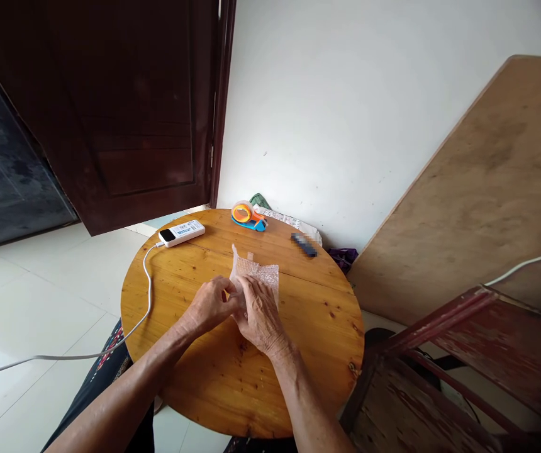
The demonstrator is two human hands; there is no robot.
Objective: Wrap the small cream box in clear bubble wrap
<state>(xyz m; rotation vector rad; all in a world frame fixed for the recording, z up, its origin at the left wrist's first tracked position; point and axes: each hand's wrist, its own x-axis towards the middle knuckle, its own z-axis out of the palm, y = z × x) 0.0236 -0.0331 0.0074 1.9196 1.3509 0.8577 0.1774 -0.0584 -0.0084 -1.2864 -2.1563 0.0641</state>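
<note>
A piece of bubble wrap (270, 277) lies near the middle of the round wooden table (233, 390). My left hand (212, 303) pinches the wrap's left edge between thumb and curled fingers. Over the wrap's lower part rests my right hand (258, 313), its fingers stretched out flat and pointing away from me. The wrap's upper left corner stands up a little. A small tan strip (250, 256) shows at its top edge. Whatever may be under or inside the wrap is hidden.
An orange and blue tape dispenser (249, 217) stands at the table's far edge. A white power bank (182, 233) with a cable (150, 283) lies far left. A blurred dark object (304, 245) is far right. A red wooden chair (440, 327) stands right of the table.
</note>
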